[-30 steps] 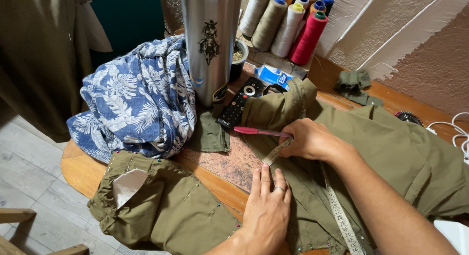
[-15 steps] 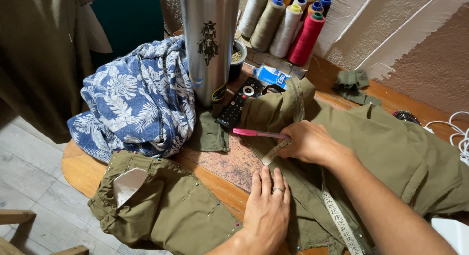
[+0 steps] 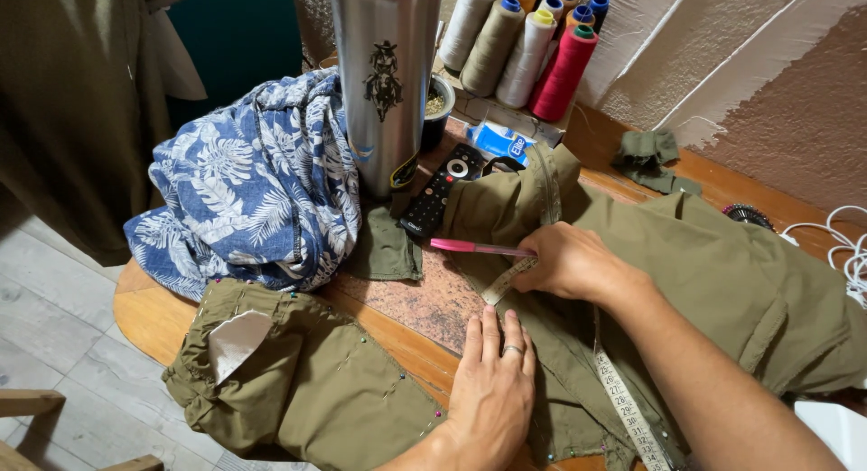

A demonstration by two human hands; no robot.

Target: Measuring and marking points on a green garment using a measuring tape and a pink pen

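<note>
Left grip [image 3: 492, 390] lies flat, fingers spread, pressing olive cloth [image 3: 722, 281] to the wooden surface [image 3: 153, 313]; it grasps nothing. Just beyond, the right grip [image 3: 569, 261] is clenched on a pink pencil [image 3: 479, 247], with a tape measure [image 3: 623, 408] running under it across the cloth. A pinned olive piece [image 3: 307, 381] lies to the left. Farther back sit a remote [image 3: 442, 189], a blue floral shirt [image 3: 253, 182], a steel flask [image 3: 386, 74] and thread cones [image 3: 528, 42] against the wall.
</note>
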